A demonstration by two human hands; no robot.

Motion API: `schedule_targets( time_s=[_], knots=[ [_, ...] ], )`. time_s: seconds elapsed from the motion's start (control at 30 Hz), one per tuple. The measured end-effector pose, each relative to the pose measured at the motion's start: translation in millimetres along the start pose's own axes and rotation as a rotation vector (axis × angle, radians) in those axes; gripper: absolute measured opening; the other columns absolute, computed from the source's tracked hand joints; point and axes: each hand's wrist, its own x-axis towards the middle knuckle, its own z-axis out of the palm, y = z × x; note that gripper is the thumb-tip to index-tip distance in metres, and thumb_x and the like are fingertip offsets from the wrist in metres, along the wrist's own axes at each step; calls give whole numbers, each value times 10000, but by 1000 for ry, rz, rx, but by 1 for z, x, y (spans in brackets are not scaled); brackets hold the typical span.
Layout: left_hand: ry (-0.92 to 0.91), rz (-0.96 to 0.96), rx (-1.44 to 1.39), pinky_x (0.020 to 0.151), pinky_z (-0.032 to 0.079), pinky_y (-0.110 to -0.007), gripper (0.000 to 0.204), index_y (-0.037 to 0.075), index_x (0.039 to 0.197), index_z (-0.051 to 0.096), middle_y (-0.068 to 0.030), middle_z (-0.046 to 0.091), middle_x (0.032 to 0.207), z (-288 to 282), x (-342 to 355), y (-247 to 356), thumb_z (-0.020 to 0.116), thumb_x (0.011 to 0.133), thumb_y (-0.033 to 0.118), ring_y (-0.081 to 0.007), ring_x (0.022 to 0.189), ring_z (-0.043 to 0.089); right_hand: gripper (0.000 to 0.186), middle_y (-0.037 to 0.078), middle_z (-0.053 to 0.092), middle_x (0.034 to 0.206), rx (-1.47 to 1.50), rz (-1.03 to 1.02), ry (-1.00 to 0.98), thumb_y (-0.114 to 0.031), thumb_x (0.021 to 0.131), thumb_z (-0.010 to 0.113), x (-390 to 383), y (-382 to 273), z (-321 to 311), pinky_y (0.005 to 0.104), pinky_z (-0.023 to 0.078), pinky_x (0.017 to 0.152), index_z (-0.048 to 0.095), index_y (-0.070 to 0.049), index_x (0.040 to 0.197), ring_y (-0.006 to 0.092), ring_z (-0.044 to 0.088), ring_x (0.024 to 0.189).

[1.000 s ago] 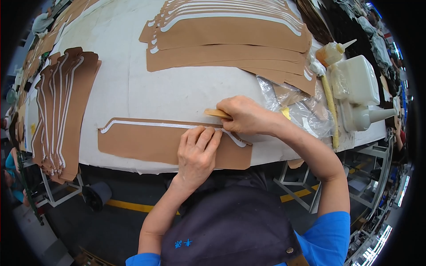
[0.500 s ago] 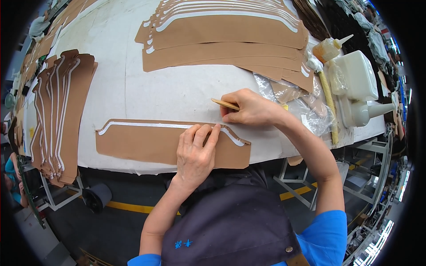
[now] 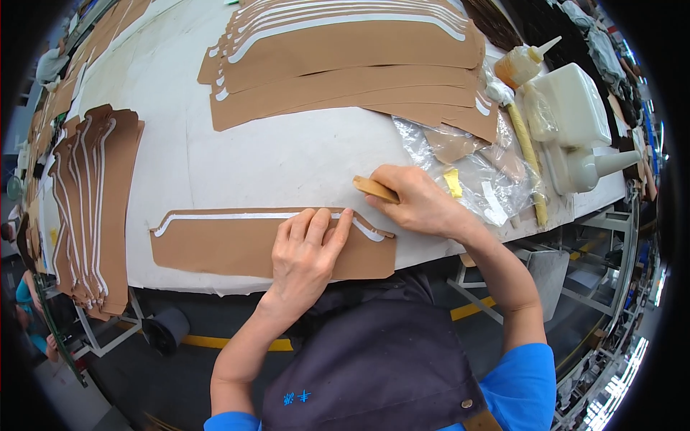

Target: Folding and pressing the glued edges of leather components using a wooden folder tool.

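A brown panel (image 3: 208, 248) with a white strip along its far edge lies near the table's front. My left hand (image 3: 305, 256) presses its bent fingertips on the panel's far edge, right of centre, not gripping it. My right hand (image 3: 415, 200) is closed around a flat wooden tool (image 3: 369, 187), just beyond the panel's right end. The edge beside my left index finger is slightly curled where the strip bends down.
Stacked strip-marked panels lie at the back (image 3: 345, 50) and left (image 3: 111, 215) of the white-covered table (image 3: 215, 165). At right are crumpled plastic (image 3: 424, 144), a glue bottle (image 3: 514, 68), white containers (image 3: 571, 108) and a yellow roll (image 3: 525, 140). Other people show at far left.
My right hand with the tool first lifted away from the panel edge, then came back slightly nearer, farther right. My left hand stays on the panel. The whole view has shifted somewhat.
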Motion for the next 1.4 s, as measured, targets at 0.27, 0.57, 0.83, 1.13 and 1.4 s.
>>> schedule_targets(
  time_s=[0.27, 0.57, 0.83, 1.13, 1.4],
  knots=[
    [15, -58, -66, 867, 540, -425, 487, 51, 1255, 742, -92, 625, 1142, -2, -2, 3, 698, 778, -37, -294, 1082, 628, 153, 192, 655, 918, -77, -168, 49, -81, 851, 678, -19, -1, 14, 488, 549, 745, 623, 9, 960, 424, 675, 854],
    [-122, -168, -324, 1029, 450, -467, 413, 41, 1245, 689, -122, 634, 1236, -27, 19, -22, 801, 854, 112, -339, 1189, 583, 263, 130, 610, 957, -317, -313, 304, -48, 789, 675, -39, -47, 7, 421, 561, 657, 569, -17, 1029, 303, 696, 852],
    [-279, -119, -358, 1024, 444, -452, 467, 88, 1221, 705, -106, 624, 1232, -32, 30, -35, 867, 797, 198, -322, 1162, 566, 269, 146, 604, 983, -345, -192, 337, -53, 811, 671, 7, 12, 24, 487, 556, 665, 575, -11, 1059, 364, 684, 865],
    [-578, -347, -81, 1045, 417, -449, 469, 152, 1180, 655, -69, 639, 1188, -118, -27, -168, 866, 780, 277, -282, 1185, 581, 565, 151, 584, 1054, -263, -307, 73, -49, 794, 744, -40, -22, 44, 469, 561, 746, 569, -53, 1331, 361, 672, 917],
    [-630, -363, -282, 869, 506, -415, 337, 89, 1051, 657, -79, 632, 964, -124, -52, -206, 829, 850, 298, -281, 1036, 616, 433, 149, 649, 1060, -302, -159, 176, -121, 846, 805, -43, -36, 35, 465, 549, 778, 673, -73, 1255, 383, 685, 930]
  ],
)
